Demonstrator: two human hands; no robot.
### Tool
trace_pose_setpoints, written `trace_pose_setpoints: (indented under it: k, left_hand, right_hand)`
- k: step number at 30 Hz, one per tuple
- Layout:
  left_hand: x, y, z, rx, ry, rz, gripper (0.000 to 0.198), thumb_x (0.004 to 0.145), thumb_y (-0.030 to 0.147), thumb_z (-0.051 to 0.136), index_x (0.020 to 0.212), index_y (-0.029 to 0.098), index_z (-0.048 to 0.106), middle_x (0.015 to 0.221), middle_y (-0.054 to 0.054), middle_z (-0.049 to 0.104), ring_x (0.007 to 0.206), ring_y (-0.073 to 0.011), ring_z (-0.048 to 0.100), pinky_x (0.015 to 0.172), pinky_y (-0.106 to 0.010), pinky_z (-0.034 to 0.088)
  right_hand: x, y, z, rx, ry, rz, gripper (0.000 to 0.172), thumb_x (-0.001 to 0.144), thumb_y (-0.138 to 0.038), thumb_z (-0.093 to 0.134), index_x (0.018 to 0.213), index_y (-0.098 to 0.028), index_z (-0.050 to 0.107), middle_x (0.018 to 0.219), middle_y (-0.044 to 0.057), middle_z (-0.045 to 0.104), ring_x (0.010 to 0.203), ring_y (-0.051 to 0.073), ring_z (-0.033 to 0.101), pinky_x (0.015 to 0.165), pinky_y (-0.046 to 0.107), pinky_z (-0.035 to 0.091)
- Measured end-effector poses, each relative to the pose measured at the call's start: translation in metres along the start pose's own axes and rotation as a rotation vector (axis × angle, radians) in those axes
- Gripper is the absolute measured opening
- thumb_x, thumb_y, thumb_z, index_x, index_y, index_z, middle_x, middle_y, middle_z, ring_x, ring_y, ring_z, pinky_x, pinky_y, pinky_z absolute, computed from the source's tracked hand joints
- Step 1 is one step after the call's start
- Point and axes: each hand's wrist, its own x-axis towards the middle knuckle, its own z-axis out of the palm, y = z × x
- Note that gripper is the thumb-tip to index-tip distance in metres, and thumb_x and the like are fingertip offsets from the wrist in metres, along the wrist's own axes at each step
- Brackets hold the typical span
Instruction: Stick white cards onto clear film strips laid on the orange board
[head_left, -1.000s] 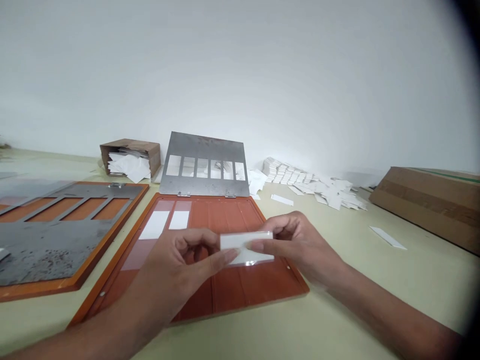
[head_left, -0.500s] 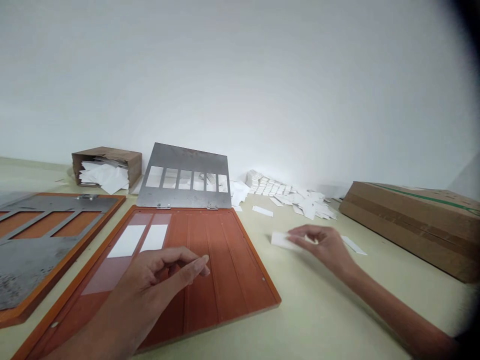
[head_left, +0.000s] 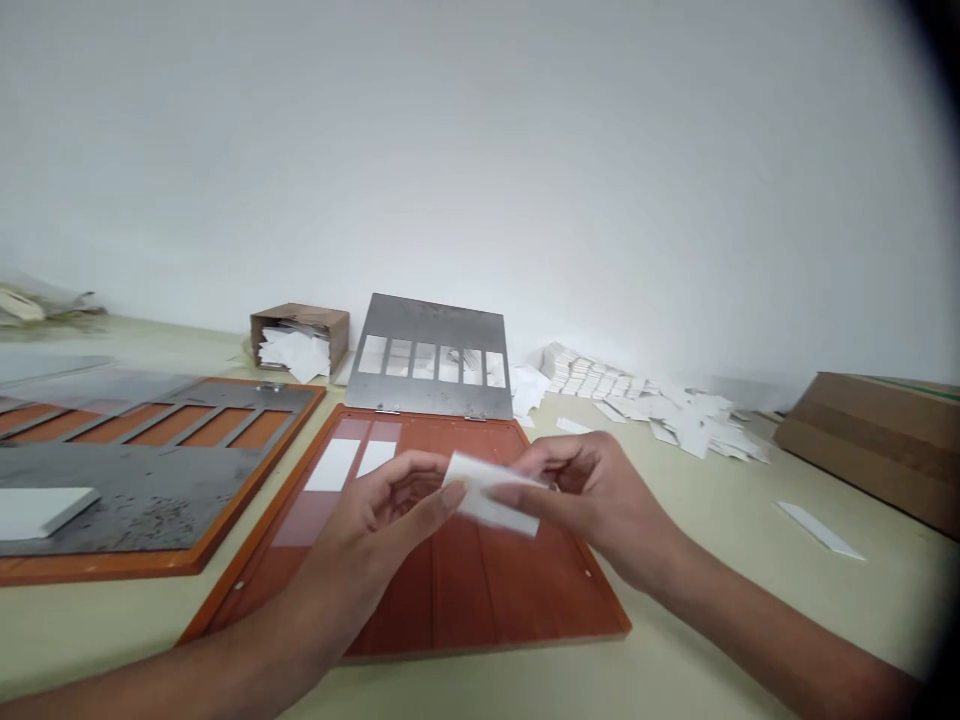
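We are holding a small white rectangular card (head_left: 487, 512), slightly blurred, between our two hands, above the middle of a reddish-brown flat board with an orange edge (head_left: 525, 600). Our left hand (head_left: 397, 500) is grasping the card's left end, its thumb pressing on the face. Our right hand (head_left: 585, 485) is grasping the same card farther right, its thumb lying across the face too, so the fingers of both hands are pinching it, and the card is tilting down toward its right end.

On the board's left part, two white rectangles (head_left: 332, 465) are lying side by side over pinkish translucent strips (head_left: 300, 520). A grey metal plate with six rectangular cut-outs (head_left: 442, 317) is standing raised on hinges at the far edge.

To the left, a second, orange-edged board (head_left: 187, 560) is carrying a similar grey plate lying flat, with a thick white block (head_left: 45, 512) resting on it. Behind, a brown cardboard box (head_left: 300, 313) is holding white paper pieces, and a heap of white cards (head_left: 694, 420) is spreading over the pale green counter (head_left: 720, 660). A larger brown carton (head_left: 870, 440) is sitting at the right.
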Motion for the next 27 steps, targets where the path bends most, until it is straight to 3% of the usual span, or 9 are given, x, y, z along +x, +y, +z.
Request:
trace_pose_setpoints:
  k: [4, 11, 18, 27]
  left_hand:
    - [0.000, 0.001, -0.002, 0.057, -0.025, -0.011, 0.027, 0.091, 0.050, 0.067, 0.087, 0.024, 0.073, 0.085, 0.001, 0.068, 0.084, -0.0169, 0.059, 0.078, -0.026, 0.044]
    - [0.001, 0.004, 0.000, 0.113, -0.001, -0.110, 0.030, 0.084, 0.053, 0.074, 0.082, 0.023, 0.075, 0.077, 0.000, 0.063, 0.077, -0.0169, 0.054, 0.070, -0.026, 0.041]
    - [0.004, -0.004, -0.004, 0.033, 0.002, -0.137, 0.021, 0.082, 0.043, 0.078, 0.077, 0.023, 0.076, 0.074, 0.002, 0.066, 0.073, -0.0150, 0.053, 0.069, -0.025, 0.039]
    - [0.003, -0.003, -0.005, 0.107, 0.032, -0.162, 0.029, 0.082, 0.052, 0.078, 0.078, 0.024, 0.076, 0.073, 0.003, 0.062, 0.072, -0.0135, 0.048, 0.065, -0.024, 0.036]
  right_hand:
    - [0.002, 0.013, 0.020, 0.074, -0.075, 0.060, 0.020, 0.068, -0.033, 0.089, 0.070, -0.019, 0.075, 0.069, 0.001, 0.070, 0.062, 0.010, 0.059, 0.057, 0.022, 0.045]
    - [-0.005, 0.025, 0.009, 0.120, -0.025, 0.103, 0.023, 0.073, -0.039, 0.087, 0.075, -0.019, 0.075, 0.072, 0.003, 0.070, 0.064, 0.012, 0.060, 0.059, 0.024, 0.045]
    - [-0.004, 0.024, 0.009, 0.242, 0.027, 0.076, 0.020, 0.069, -0.034, 0.089, 0.074, -0.020, 0.076, 0.074, 0.002, 0.072, 0.067, 0.011, 0.063, 0.063, 0.022, 0.047]
    - [-0.003, 0.025, 0.008, 0.246, 0.046, 0.077, 0.023, 0.065, -0.036, 0.091, 0.071, -0.020, 0.075, 0.070, 0.001, 0.069, 0.064, 0.010, 0.060, 0.061, 0.023, 0.046]
